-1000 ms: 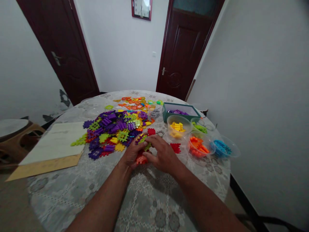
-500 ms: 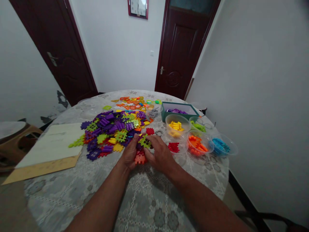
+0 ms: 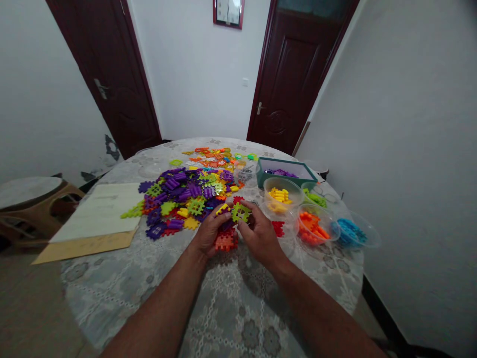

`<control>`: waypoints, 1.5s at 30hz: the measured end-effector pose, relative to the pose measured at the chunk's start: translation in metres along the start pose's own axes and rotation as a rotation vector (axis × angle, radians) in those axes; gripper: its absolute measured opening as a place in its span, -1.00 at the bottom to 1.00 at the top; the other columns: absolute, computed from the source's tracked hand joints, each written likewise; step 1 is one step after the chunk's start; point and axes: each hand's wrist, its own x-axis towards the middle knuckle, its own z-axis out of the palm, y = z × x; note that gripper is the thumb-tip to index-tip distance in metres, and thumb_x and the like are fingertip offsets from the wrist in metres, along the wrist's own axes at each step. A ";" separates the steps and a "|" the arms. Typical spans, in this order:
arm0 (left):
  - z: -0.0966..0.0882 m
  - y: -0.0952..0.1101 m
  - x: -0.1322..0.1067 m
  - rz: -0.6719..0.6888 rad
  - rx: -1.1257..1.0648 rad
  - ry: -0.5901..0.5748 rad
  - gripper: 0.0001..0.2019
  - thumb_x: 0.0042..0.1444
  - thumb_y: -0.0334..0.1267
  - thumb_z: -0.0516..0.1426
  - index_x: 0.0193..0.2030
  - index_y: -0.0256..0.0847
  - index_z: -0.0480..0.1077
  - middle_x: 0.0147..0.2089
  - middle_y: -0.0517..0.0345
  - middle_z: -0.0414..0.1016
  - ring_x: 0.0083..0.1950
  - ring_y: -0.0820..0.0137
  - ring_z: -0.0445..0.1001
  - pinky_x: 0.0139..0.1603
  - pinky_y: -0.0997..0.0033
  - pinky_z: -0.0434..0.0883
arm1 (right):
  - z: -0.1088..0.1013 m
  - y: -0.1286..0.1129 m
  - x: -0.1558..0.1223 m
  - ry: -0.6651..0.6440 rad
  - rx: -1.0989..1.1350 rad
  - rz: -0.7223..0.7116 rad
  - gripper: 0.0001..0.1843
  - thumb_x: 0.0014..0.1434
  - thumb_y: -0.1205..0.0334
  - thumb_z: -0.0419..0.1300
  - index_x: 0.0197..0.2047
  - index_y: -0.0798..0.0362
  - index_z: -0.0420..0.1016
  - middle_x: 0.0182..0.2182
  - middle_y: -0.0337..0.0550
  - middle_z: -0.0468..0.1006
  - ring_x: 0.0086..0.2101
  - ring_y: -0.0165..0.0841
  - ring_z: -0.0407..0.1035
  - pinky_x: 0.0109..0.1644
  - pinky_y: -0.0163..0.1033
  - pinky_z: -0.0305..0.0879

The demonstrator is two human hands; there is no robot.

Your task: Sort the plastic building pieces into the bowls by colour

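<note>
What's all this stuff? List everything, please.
loose tiles: many; purple, green, yellow, orange; heaped centrally
teal box: one; far right; purple pieces
clear bowls: several; yellow, green, orange, blue pieces; right
white sheet: one; left
table: one; round; grey cloth
doors: two; dark brown; behind
clock: one; wall
stool: one; brown; far left
green tile: one; above orange cluster
orange cluster: one; between hands
left hand: bare; grips orange cluster
right hand: bare; pinches green tile

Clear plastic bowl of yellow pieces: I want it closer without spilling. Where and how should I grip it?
Probably pinch the clear plastic bowl of yellow pieces at its left rim from above: it stands open, while the clear bowl of orange pieces and clear bowl of green pieces crowd its near and right sides.
</note>
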 end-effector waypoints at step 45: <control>-0.001 0.012 0.007 -0.048 -0.201 0.145 -0.53 0.41 0.07 0.15 0.25 -0.23 0.47 -0.17 -0.05 0.69 -0.33 0.22 0.70 -0.27 0.20 0.68 | -0.010 -0.004 -0.001 -0.048 -0.231 -0.414 -0.65 0.46 0.19 0.16 0.26 -0.05 0.47 -0.10 -0.08 0.65 -0.20 -0.28 0.55 -0.05 -0.16 0.51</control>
